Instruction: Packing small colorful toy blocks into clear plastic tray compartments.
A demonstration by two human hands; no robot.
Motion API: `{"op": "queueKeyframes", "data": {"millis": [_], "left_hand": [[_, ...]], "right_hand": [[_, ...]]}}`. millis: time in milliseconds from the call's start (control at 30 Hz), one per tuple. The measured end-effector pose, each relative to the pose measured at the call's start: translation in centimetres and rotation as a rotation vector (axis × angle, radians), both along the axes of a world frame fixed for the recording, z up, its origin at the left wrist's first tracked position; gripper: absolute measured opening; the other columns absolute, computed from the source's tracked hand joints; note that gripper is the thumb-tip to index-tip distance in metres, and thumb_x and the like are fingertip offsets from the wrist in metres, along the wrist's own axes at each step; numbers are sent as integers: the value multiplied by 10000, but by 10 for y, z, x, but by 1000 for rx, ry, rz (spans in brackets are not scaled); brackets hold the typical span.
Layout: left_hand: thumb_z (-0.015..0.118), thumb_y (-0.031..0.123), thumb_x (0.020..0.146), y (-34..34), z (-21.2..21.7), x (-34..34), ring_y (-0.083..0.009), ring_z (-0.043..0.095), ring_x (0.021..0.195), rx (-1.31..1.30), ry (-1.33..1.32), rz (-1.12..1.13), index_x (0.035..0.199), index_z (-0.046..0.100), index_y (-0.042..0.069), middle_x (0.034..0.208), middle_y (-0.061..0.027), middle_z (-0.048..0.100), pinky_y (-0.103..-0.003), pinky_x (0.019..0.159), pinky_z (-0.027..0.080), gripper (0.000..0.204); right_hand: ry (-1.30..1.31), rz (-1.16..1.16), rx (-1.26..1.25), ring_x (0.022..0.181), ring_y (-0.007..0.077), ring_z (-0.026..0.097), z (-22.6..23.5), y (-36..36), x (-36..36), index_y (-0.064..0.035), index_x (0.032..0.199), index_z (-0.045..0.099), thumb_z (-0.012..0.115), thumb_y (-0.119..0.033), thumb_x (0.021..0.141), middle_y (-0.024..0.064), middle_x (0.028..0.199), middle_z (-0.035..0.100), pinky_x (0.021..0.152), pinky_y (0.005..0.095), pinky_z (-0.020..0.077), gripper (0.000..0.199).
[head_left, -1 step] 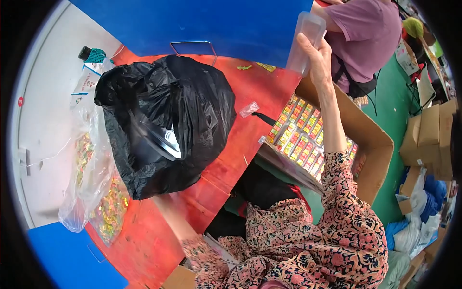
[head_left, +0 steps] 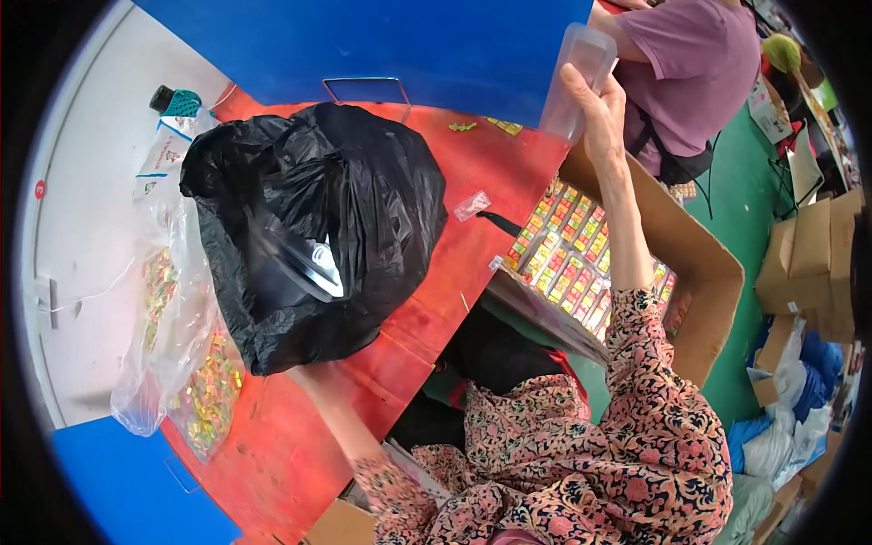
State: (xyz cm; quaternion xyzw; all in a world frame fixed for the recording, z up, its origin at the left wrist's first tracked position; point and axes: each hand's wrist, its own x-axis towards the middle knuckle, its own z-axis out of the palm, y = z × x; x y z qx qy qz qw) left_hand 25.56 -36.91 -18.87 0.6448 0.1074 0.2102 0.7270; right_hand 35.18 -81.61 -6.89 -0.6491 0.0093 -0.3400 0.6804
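Note:
My right hand [head_left: 595,109] is raised at the upper right, its fingers and thumb closed round a clear plastic box [head_left: 579,68]. The box is tilted and looks empty. My left hand [head_left: 311,377] reaches in at the lower edge of a large black plastic bag [head_left: 381,191]; the bag hides its fingers. Clear plastic pieces [head_left: 318,268] show in the bag's mouth. Below my right forearm stands a cardboard box [head_left: 704,272] holding rows of small red, yellow and green packs [head_left: 572,241].
Clear bags of small wrapped pieces [head_left: 209,395] lie on the red tabletop [head_left: 282,445] at left. A blue panel [head_left: 363,45] with a wire handle stands behind. A person in a purple shirt [head_left: 695,54] is at upper right; cartons [head_left: 813,254] stand at far right.
My left forearm has shifted slightly to the right at the sleeve. My right hand and the plastic box have stayed in place.

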Motion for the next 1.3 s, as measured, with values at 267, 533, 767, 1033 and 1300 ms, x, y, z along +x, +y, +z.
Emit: {"op": "queueKeyframes", "data": {"millis": [267,533,767,1033,1300], "left_hand": [[392,23,864,-90,37,-51,-240,431,1211,-116,16,41,1334,375,-17,1349,-120,420,-355,1026,325,472],[373,24,848,-91,30,-29,-245,462,1176,-148,47,175,1316,400,-12,1307,-136,457,-342,986,349,470],[480,-83,769,-86,26,-50,-210,493,1090,138,82,16,1241,430,-53,1214,-125,497,-328,959,381,475],[528,-80,769,-123,42,-68,-208,492,1080,-44,15,6,1255,391,-56,1218,-122,480,-328,951,391,506],[584,0,829,-141,54,-97,-201,485,1153,-20,185,-223,1172,512,-45,1259,-123,481,-333,982,393,353]], "right_hand": [[-14,-148,-12,762,112,571,6,75,-30,-15,988,601,769,-278,744,51,866,635,685,281,475,397],[-86,-191,-7,751,154,565,-10,96,-16,-2,909,578,803,-281,687,77,810,624,694,307,467,422],[-39,-39,-32,833,114,590,-4,85,-25,-17,1042,604,777,-273,740,47,930,657,780,282,475,432],[-72,-99,76,909,132,588,-2,83,-44,-15,1165,544,743,-210,777,74,1034,629,831,274,468,478],[498,192,229,804,111,601,-15,120,-113,-31,1122,579,722,-228,787,45,959,645,713,284,502,414]]}}
